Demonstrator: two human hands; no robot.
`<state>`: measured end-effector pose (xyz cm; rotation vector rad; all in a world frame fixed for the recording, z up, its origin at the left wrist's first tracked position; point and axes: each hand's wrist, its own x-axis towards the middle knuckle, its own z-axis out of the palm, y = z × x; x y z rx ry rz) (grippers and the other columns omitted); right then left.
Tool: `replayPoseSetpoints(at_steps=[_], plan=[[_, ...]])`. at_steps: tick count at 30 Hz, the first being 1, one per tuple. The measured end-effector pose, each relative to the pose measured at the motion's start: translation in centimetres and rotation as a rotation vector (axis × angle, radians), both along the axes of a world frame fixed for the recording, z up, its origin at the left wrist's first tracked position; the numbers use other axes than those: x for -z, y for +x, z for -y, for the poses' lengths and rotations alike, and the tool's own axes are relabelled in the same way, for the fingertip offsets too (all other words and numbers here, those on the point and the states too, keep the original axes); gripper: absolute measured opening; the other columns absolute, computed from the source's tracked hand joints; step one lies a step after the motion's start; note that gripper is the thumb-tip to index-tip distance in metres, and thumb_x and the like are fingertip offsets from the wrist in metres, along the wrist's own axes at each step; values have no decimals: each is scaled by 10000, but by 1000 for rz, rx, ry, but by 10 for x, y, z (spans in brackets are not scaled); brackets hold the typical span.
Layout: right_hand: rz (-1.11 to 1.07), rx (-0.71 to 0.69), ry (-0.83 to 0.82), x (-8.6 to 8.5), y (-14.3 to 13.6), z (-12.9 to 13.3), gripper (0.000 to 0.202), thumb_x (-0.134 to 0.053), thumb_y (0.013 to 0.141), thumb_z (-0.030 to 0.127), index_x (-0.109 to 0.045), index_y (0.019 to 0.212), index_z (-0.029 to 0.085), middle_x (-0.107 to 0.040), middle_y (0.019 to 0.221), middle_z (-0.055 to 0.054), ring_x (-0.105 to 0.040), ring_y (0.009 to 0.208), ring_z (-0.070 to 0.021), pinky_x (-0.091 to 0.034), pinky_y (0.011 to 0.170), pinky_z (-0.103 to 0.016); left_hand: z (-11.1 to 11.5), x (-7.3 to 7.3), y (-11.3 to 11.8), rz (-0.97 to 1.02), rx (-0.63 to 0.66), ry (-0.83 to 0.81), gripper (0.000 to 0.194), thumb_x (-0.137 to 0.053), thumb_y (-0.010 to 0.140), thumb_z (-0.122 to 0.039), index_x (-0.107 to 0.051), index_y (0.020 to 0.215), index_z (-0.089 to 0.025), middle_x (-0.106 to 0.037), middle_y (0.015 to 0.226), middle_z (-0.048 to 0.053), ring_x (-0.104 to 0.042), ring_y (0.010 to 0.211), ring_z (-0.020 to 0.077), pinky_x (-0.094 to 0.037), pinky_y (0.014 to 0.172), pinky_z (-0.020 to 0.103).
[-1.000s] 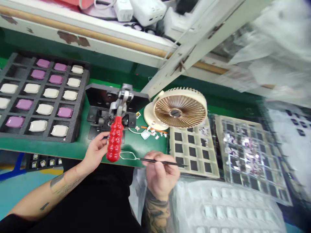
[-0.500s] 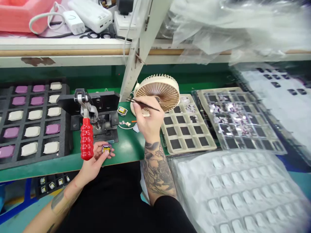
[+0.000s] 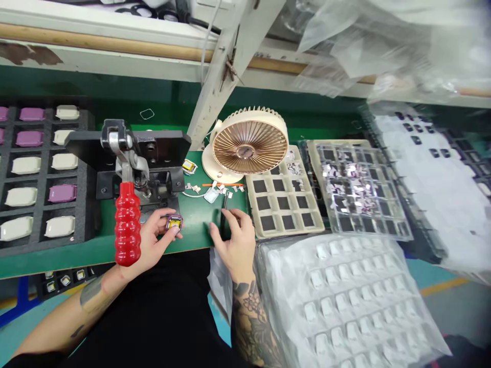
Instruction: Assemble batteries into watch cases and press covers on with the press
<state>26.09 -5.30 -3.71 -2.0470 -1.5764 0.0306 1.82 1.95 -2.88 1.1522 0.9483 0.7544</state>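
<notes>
Small purple case (image 3: 175,223): held in left hand (image 3: 151,244), open side up, yellow part exposed inside, above tabletop (image 3: 197,227) near edge. Dark slim tweezers (image 3: 223,215): held in right hand (image 3: 238,244), tips pointed far.

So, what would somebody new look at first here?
Probably the bright red handle, left of centre, partly hiding the left hand. Next, the round cream fan with gold spokes, near the picture's middle. Then maybe the purple and cream cases in the dark tray at far left.
</notes>
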Motion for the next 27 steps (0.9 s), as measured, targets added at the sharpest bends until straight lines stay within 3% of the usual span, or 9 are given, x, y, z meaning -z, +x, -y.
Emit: replayPoseSetpoints(at_steps=[3,5,10,15,18,22,27], plan=[[-69,-14,89,-8,-4,-17,256,-629,1083,349,-726,1295,244,-713,1246,-123,-701,1154,-280,-589,1006,-467,2,3,-3,-22,22,78,324,-715,1068,-369,-606,1322,-201,-829,1139,114,-825,896,214,-645,838,353],[-74,-104,91,-12,-6,-35,226,-589,1100,294,-733,1267,248,-747,1209,-104,-696,1139,-274,-575,1009,-462,2,4,-6,-53,49,127,265,-705,1073,-363,-630,1274,-206,-819,1118,101,-812,902,211,-629,869,355],[-38,-305,-27,-15,-13,-90,280,-523,1108,217,-729,1297,236,-780,1251,-102,-648,1168,-306,-528,1027,-491,-1,4,-11,-214,112,274,181,-705,1060,-364,-728,1157,-213,-735,897,38,-681,774,186,-544,762,310],[-12,-360,-134,-13,-18,-121,233,-570,1085,193,-765,1209,222,-800,1168,-93,-627,1130,-314,-490,1020,-493,-4,4,-14,-259,143,316,181,-675,1076,-360,-740,1169,-219,-730,908,43,-673,797,193,-537,770,313],[25,-341,-183,-14,-25,-122,219,-587,1077,190,-777,1176,235,-802,1118,-92,-626,1149,-316,-467,997,-484,-4,4,-16,-250,164,306,188,-675,1078,-358,-737,1196,-225,-759,935,52,-701,818,203,-548,787,320],[-7,-312,-117,-25,-25,-104,251,-531,1123,248,-746,1253,240,-783,1248,-92,-649,1170,-281,-477,1018,-449,-4,7,-19,-248,161,314,201,-694,1068,-370,-744,1202,-228,-771,940,46,-705,786,198,-542,778,316],[143,-20,-130,-57,17,-60,240,-554,1107,269,-741,1251,226,-779,1112,-103,-689,1042,-285,-506,887,-413,-3,15,-23,-238,209,304,250,-655,1097,-383,-712,1291,-236,-778,935,35,-754,888,220,-555,882,340]])
